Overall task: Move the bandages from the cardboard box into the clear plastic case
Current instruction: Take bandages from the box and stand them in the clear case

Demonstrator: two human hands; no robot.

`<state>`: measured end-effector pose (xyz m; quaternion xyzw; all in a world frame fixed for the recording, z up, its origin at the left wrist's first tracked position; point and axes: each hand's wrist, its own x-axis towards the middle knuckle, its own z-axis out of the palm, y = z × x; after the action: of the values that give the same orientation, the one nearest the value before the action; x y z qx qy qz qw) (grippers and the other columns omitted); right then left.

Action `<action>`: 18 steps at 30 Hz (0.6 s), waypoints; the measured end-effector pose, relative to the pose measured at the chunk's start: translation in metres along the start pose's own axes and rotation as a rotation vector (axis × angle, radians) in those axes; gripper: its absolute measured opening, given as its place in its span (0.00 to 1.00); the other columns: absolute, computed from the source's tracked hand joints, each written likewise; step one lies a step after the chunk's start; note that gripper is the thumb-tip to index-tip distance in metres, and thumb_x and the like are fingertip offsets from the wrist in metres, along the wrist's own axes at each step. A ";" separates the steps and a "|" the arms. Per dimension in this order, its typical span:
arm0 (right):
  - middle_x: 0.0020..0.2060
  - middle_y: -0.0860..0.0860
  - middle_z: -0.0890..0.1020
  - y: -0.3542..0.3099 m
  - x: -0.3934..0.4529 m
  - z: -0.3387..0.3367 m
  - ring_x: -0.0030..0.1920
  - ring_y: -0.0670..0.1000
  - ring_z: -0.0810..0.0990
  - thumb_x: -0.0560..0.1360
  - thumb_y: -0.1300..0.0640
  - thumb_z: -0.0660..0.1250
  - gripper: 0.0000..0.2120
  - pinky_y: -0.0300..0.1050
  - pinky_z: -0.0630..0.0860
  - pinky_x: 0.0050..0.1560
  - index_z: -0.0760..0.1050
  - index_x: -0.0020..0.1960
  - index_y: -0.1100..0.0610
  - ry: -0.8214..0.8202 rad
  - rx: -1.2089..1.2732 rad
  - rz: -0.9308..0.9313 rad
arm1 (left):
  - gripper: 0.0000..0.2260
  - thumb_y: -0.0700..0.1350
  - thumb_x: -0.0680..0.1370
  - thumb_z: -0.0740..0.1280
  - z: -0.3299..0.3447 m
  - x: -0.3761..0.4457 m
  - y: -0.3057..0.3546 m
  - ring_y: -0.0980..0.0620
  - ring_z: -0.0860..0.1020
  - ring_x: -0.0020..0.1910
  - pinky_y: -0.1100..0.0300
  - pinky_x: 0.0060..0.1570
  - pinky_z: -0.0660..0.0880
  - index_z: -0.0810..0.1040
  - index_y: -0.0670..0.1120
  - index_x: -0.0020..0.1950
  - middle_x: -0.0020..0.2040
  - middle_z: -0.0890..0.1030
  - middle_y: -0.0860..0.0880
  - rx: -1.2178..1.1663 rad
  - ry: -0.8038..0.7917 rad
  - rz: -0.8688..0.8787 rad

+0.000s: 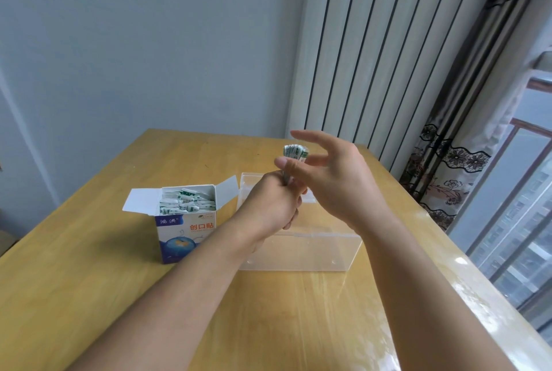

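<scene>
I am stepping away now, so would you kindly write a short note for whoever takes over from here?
Left hand: grips a bundle of bandages, upright, above the clear case.
Right hand: open, fingers spread, beside the bundle's top.
Cardboard box: flaps open, left of the case on the table, with many bandages left in it.
Done: one bundle lifted out.
Left: put it in the case, then move the others. Whether the case holds any yet cannot be told.

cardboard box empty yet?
No, the cardboard box still holds many bandages; the left hand grips only one bundle.
</scene>
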<state>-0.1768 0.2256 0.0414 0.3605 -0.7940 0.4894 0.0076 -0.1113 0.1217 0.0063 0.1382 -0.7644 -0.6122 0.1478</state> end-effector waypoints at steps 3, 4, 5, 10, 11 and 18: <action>0.38 0.43 0.86 -0.001 0.000 0.006 0.36 0.40 0.84 0.71 0.43 0.77 0.19 0.30 0.74 0.35 0.80 0.60 0.42 0.036 0.000 0.003 | 0.14 0.44 0.85 0.55 0.001 -0.002 0.001 0.47 0.67 0.34 0.53 0.34 0.65 0.73 0.48 0.41 0.29 0.68 0.52 0.044 0.027 0.043; 0.38 0.44 0.86 0.000 0.000 0.007 0.37 0.40 0.84 0.71 0.43 0.77 0.17 0.32 0.76 0.35 0.81 0.59 0.42 0.053 -0.003 0.002 | 0.14 0.44 0.84 0.56 0.000 -0.001 0.000 0.47 0.68 0.34 0.54 0.34 0.65 0.73 0.50 0.41 0.29 0.68 0.52 0.056 0.028 0.056; 0.39 0.43 0.86 0.001 0.001 0.007 0.39 0.40 0.84 0.72 0.44 0.77 0.16 0.35 0.78 0.37 0.81 0.58 0.43 0.069 -0.010 0.002 | 0.12 0.44 0.84 0.58 -0.001 -0.001 0.000 0.48 0.69 0.33 0.55 0.33 0.67 0.74 0.52 0.42 0.30 0.69 0.51 0.059 0.013 0.060; 0.44 0.46 0.87 0.006 0.005 -0.007 0.38 0.41 0.85 0.73 0.46 0.76 0.15 0.41 0.80 0.35 0.82 0.58 0.44 0.038 0.043 0.052 | 0.09 0.45 0.79 0.71 -0.009 -0.002 0.003 0.53 0.81 0.39 0.59 0.40 0.75 0.79 0.43 0.57 0.41 0.81 0.50 -0.082 -0.202 0.007; 0.44 0.47 0.87 0.006 0.005 -0.012 0.38 0.42 0.85 0.73 0.47 0.77 0.15 0.40 0.79 0.35 0.82 0.58 0.45 0.004 0.074 0.071 | 0.15 0.47 0.78 0.72 -0.011 -0.002 0.004 0.51 0.83 0.44 0.58 0.44 0.77 0.78 0.41 0.61 0.46 0.83 0.47 -0.140 -0.257 -0.016; 0.44 0.52 0.88 0.012 0.008 -0.033 0.50 0.53 0.87 0.72 0.52 0.77 0.13 0.57 0.80 0.61 0.84 0.56 0.51 -0.181 0.218 0.108 | 0.22 0.49 0.76 0.69 -0.024 -0.006 0.008 0.41 0.85 0.54 0.58 0.46 0.82 0.78 0.36 0.65 0.58 0.84 0.39 -0.490 -0.449 -0.175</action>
<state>-0.2007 0.2502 0.0521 0.3587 -0.7518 0.5380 -0.1292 -0.0961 0.1042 0.0186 0.0254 -0.5935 -0.8030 -0.0483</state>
